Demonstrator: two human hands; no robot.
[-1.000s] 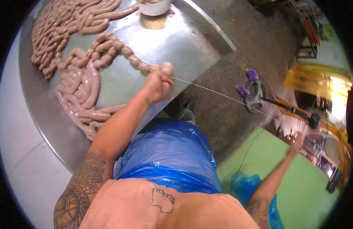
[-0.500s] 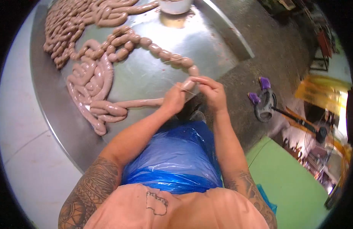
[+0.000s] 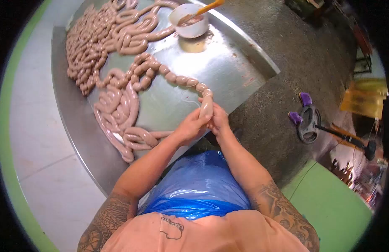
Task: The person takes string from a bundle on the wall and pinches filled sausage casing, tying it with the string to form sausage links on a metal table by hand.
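Both hands are close together at the near edge of a metal table [image 3: 173, 98], around the end of a chain of pale pink-brown sausages [image 3: 181, 80]. My left hand [image 3: 191, 127] is closed on the plump sausage [image 3: 206, 106] with the thumb along its side. Against the other side of that sausage is my right hand [image 3: 220, 119], its fingers curled and partly hidden. A thin white string [image 3: 190, 102] shows beside the hands. From the left hand, unlinked sausage casing [image 3: 161, 134] leads left to a coiled heap. Tied links run up and left to a pile.
A white bowl [image 3: 190, 28] holds meat paste and an orange-handled tool [image 3: 209, 7] near the table's far side. A large pile of small links [image 3: 89, 46] lies at the upper left. On the floor to the right stands a black-poled device [image 3: 310, 126] with purple pads.
My hands have come together around the sausage; the right hand has moved in from the right and lower. The view has shifted, showing more of the table's far side and the bowl.
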